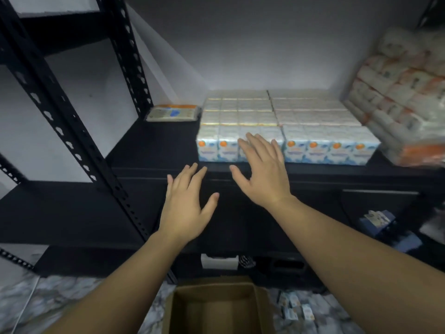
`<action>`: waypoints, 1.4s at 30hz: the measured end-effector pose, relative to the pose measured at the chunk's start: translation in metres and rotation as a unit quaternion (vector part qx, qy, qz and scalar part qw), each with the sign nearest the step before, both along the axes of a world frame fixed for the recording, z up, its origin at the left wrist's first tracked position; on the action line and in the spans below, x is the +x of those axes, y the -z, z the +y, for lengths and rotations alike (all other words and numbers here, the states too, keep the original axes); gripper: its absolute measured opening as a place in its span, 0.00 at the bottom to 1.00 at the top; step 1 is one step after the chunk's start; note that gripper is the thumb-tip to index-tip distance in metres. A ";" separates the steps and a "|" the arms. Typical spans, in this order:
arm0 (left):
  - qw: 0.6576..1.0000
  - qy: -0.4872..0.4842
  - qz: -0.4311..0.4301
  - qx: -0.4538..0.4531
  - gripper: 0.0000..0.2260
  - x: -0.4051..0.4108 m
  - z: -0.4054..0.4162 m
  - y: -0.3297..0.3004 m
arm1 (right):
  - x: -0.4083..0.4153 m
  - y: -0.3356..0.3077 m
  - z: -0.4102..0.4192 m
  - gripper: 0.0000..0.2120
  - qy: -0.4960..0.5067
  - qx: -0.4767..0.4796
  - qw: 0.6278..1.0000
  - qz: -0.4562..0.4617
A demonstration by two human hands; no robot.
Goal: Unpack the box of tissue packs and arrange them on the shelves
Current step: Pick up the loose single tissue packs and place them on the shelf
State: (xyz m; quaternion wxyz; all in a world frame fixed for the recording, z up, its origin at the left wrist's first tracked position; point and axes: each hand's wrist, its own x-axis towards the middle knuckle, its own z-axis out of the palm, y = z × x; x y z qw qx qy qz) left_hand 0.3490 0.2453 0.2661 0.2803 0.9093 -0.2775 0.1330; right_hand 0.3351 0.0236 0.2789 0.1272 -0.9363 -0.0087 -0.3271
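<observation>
Both hands are empty, fingers straight and spread. The right hand point(261, 173) is raised before the front row of tissue packs point(284, 131), its fingertips overlapping the faces of the third and fourth packs from the left; whether they touch cannot be told. The left hand point(189, 203) hovers just below and left of that row, in front of the black shelf point(154, 145) edge.

The packs stand in tight rows on the shelf, filling it from mid-width rightward to a leaning stack of wrapped tissue bundles point(399, 100). Left of the packs lies one flat wipes packet point(173, 113), with bare shelf in front of it.

Directly below the packs, on the floor, sits the cardboard box point(216, 307), open and apparently emptied. A few loose small packs point(295, 307) lie on the tiles to its right.

Risk: a careless push on the front row could skew it or tip packs over the shelf edge. The leaning bundles could slump onto the packs if jostled.
</observation>
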 end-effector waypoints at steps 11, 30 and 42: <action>0.984 0.070 0.135 0.092 0.30 -0.130 -0.100 0.132 | -0.204 0.161 -0.099 0.26 0.081 0.092 0.973 0.193; 0.920 0.145 0.325 0.166 0.30 -0.191 -0.211 0.469 | -0.328 0.472 -0.169 0.31 0.283 0.242 0.858 0.354; 0.908 0.110 0.357 0.191 0.27 -0.202 -0.307 0.761 | -0.324 0.766 -0.230 0.28 0.338 0.337 0.792 0.380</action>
